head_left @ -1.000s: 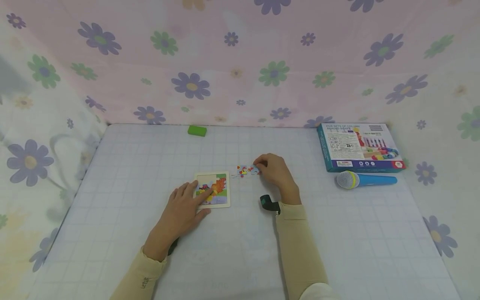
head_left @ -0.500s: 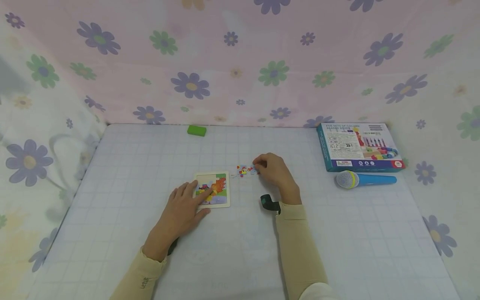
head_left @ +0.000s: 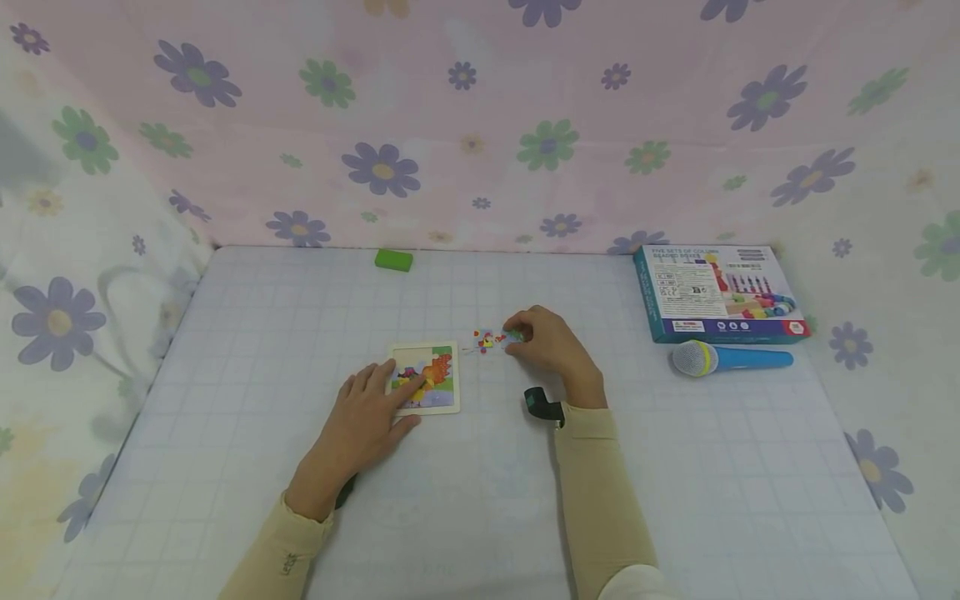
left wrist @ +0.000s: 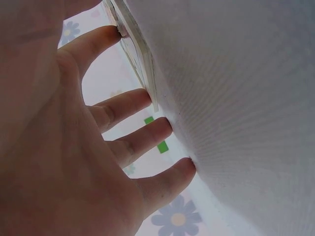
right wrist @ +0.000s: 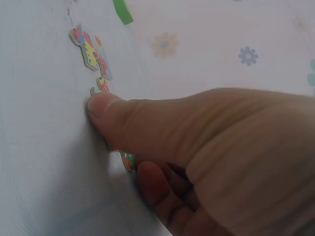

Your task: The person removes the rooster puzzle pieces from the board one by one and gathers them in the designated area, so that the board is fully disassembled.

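My left hand lies with fingers spread across the left side of a small framed jigsaw puzzle. The index finger touches the picture of an orange bird, and part of the board is bare wood. In the left wrist view other fingertips rest on the table beside the frame. To the right of the puzzle, my right hand pinches a colourful puzzle piece at the table surface; thumb and fingers hide much of it. Another puzzle piece, red, yellow and blue, lies just left of those fingers.
A green block lies at the table's back edge. At the right stand a boxed bead toy set and, before it, a blue toy microphone. A flowered cloth hangs behind the table.
My right hand has shifted slightly, with thumb and fingers parting a little around the puzzle piece, showing more of it. My left hand stays where it was on the puzzle.
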Tool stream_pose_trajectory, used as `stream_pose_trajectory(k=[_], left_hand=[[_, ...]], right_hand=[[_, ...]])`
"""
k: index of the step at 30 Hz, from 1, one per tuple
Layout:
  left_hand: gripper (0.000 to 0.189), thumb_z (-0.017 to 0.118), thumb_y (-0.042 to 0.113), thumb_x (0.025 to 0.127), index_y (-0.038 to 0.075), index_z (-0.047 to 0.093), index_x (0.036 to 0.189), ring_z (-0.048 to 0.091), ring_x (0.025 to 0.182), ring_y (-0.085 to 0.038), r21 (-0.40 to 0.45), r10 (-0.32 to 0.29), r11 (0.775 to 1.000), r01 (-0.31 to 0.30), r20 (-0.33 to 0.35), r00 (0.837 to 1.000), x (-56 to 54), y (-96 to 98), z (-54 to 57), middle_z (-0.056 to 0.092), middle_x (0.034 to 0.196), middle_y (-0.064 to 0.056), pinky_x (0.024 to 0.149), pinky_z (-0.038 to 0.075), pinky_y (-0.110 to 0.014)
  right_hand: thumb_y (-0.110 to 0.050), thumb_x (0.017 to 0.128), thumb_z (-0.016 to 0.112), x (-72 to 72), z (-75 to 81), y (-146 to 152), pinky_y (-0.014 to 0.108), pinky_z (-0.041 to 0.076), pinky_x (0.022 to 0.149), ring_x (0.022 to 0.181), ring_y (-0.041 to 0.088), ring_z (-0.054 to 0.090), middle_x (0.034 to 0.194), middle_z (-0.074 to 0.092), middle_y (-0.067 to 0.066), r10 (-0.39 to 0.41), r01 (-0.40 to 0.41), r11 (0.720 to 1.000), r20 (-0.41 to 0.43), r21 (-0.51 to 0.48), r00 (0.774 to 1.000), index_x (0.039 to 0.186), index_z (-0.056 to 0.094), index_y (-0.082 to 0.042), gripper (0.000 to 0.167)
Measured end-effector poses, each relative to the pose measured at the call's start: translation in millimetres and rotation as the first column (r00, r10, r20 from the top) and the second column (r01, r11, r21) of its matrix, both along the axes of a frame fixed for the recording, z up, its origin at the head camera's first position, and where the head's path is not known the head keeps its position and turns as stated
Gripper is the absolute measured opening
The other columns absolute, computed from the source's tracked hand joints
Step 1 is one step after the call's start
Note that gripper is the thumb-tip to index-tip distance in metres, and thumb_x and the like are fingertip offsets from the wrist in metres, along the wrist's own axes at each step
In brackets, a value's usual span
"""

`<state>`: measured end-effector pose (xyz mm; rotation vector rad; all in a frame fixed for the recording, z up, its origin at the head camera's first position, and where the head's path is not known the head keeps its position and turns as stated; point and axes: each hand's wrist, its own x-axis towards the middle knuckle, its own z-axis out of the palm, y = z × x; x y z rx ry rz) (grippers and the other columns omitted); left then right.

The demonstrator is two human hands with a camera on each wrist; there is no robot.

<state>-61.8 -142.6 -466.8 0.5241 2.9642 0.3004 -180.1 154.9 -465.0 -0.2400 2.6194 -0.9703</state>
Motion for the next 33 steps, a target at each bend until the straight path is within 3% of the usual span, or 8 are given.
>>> stream_pose_trajectory(k=[18,27,33], left_hand=[[0.060,0.073,0.039,0.094,0.028,0.053,0.150,0.040,0.141,-0.047,0.032,0.012,0.999,-0.012,0.022,1.000,0.1,0.2,1.2,0.041,0.155,-0.021,0.113,0.036,-0.068],[0.060,0.072,0.038,0.095,0.027,0.052,0.151,0.040,0.142,-0.047,0.039,-0.004,0.999,0.002,0.027,1.000,-0.6,-0.3,-0.1,0.041,0.156,-0.020,0.116,0.034,-0.064],[0.057,0.070,0.032,0.097,0.024,0.052,0.151,0.041,0.143,-0.046,0.074,-0.023,0.997,0.021,0.028,0.999,-1.8,-0.3,-1.2,0.042,0.157,-0.019,0.117,0.034,-0.062]], right_hand=[[-0.020,0.091,0.077,-0.9,-0.2,0,0.042,0.050,0.097,0.107,0.026,0.059,0.116,0.065,0.010,-0.003,0.002,1.000,-0.014,-0.022,1.000,0.121,0.071,-0.009,0.033],[-0.021,0.095,0.073,-0.5,0.2,-7,0.040,0.052,0.093,0.103,0.024,0.061,0.113,0.068,0.008,-0.052,0.049,0.998,-0.080,-0.040,0.995,0.123,0.070,-0.010,0.030],[-0.018,0.095,0.072,0.6,2.0,-19,0.038,0.052,0.089,0.099,0.023,0.062,0.111,0.069,0.008,-0.033,0.026,0.998,-0.131,-0.057,0.991,0.120,0.072,-0.009,0.026]])
